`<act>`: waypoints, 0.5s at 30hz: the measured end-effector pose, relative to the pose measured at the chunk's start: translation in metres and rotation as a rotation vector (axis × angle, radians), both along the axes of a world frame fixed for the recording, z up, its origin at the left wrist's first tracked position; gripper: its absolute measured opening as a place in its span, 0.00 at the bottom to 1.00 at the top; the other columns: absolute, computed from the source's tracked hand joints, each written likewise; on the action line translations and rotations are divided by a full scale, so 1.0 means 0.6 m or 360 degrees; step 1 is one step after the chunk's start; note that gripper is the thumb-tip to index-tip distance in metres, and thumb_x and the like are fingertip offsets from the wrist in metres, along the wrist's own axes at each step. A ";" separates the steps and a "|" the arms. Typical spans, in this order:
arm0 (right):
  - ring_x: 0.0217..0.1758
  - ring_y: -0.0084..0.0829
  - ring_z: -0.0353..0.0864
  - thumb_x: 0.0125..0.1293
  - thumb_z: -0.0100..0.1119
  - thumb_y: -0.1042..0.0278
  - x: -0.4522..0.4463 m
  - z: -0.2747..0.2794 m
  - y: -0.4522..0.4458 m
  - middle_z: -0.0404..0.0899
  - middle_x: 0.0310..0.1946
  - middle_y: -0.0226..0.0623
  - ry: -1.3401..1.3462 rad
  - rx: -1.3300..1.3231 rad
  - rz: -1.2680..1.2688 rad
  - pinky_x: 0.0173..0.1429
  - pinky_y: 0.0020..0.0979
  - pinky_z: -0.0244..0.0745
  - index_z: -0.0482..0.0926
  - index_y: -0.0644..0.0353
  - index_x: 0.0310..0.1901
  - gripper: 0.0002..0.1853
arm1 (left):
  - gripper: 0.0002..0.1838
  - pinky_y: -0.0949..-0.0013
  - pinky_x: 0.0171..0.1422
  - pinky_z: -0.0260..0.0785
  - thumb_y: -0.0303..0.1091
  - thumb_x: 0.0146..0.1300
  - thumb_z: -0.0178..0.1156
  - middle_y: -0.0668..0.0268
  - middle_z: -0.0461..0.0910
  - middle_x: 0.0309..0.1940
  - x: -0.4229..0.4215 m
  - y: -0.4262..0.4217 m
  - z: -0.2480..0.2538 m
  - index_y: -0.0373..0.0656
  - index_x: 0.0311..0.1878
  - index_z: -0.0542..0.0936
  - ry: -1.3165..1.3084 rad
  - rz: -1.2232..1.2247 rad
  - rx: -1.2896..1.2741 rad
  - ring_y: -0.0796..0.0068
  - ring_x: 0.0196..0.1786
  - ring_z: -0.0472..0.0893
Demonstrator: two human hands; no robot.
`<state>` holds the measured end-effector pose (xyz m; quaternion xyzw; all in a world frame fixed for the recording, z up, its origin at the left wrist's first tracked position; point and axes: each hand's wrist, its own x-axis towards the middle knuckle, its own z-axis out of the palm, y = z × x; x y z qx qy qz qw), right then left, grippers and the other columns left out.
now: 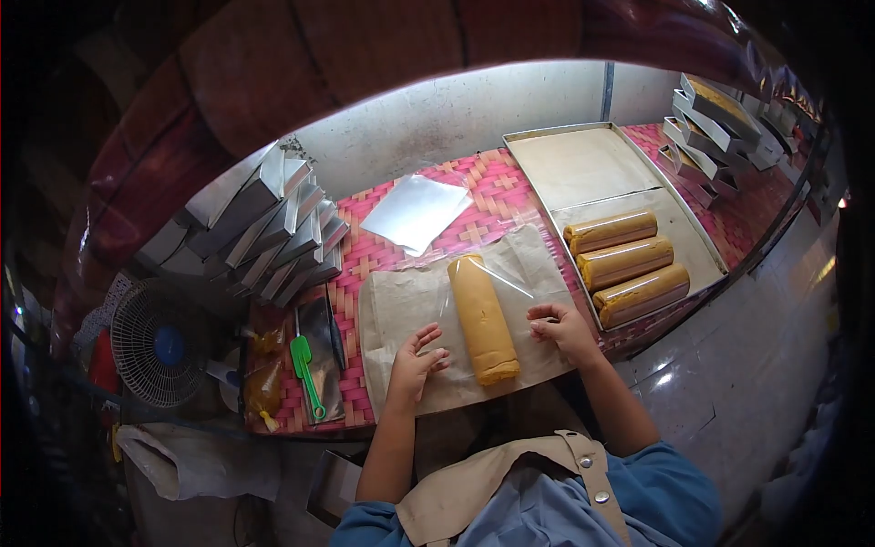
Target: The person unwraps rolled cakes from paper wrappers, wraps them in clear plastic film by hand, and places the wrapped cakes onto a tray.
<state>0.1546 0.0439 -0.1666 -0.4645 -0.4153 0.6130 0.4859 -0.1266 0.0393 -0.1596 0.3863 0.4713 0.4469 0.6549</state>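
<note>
A golden-yellow rolled cake lies lengthwise on a brown paper sheet, its spiral end towards me. Clear plastic film shows at its far end and sides; how far it reaches under the roll I cannot make out. My left hand hovers just left of the cake, open, fingers apart and slightly bent. On the other side, my right hand is also open, fingers curved towards the cake. Neither hand clearly touches the cake.
Three wrapped rolled cakes lie in a paper-lined metal tray at right. Clear plastic sheets lie behind the paper. Stacked boxes and a fan stand left, near a green spatula. More boxes are far right.
</note>
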 end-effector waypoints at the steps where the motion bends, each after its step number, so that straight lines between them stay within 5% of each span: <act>1: 0.34 0.21 0.76 0.57 0.57 0.76 0.000 -0.004 0.001 0.76 0.38 0.36 0.0003 -0.0001 -0.0005 0.38 0.21 0.73 0.74 0.69 0.44 0.13 | 0.26 0.72 0.42 0.73 0.19 0.55 0.55 0.60 0.65 0.57 -0.001 0.001 -0.002 0.43 0.59 0.66 -0.0003 -0.0006 -0.0005 0.74 0.41 0.76; 6: 0.35 0.23 0.78 0.58 0.56 0.76 0.004 -0.010 0.003 0.77 0.37 0.36 -0.0243 -0.0011 -0.0019 0.39 0.22 0.74 0.75 0.69 0.44 0.12 | 0.26 0.73 0.41 0.74 0.19 0.54 0.55 0.59 0.63 0.58 -0.001 0.001 -0.007 0.42 0.59 0.66 0.0033 -0.0011 -0.0015 0.75 0.39 0.76; 10: 0.40 0.26 0.78 0.58 0.55 0.75 0.011 -0.013 0.011 0.76 0.42 0.38 -0.0782 0.0359 -0.0255 0.41 0.23 0.74 0.76 0.67 0.43 0.11 | 0.27 0.68 0.55 0.67 0.19 0.56 0.54 0.57 0.61 0.60 -0.007 0.003 -0.023 0.39 0.61 0.62 0.0338 -0.0008 0.0152 0.67 0.53 0.71; 12: 0.49 0.31 0.75 0.58 0.54 0.74 -0.001 0.039 -0.002 0.73 0.49 0.40 -0.1009 0.0612 -0.0340 0.51 0.25 0.70 0.76 0.66 0.44 0.12 | 0.28 0.66 0.61 0.62 0.19 0.56 0.54 0.55 0.60 0.61 -0.003 0.001 -0.018 0.38 0.62 0.60 0.0519 0.0016 0.0260 0.64 0.59 0.67; 15: 0.57 0.31 0.69 0.60 0.53 0.72 -0.027 0.069 -0.009 0.70 0.53 0.41 -0.0503 0.0535 -0.0073 0.60 0.27 0.62 0.75 0.66 0.47 0.14 | 0.26 0.70 0.65 0.53 0.24 0.61 0.51 0.59 0.59 0.62 0.035 -0.018 0.059 0.41 0.63 0.59 0.0245 -0.0077 0.0529 0.68 0.64 0.59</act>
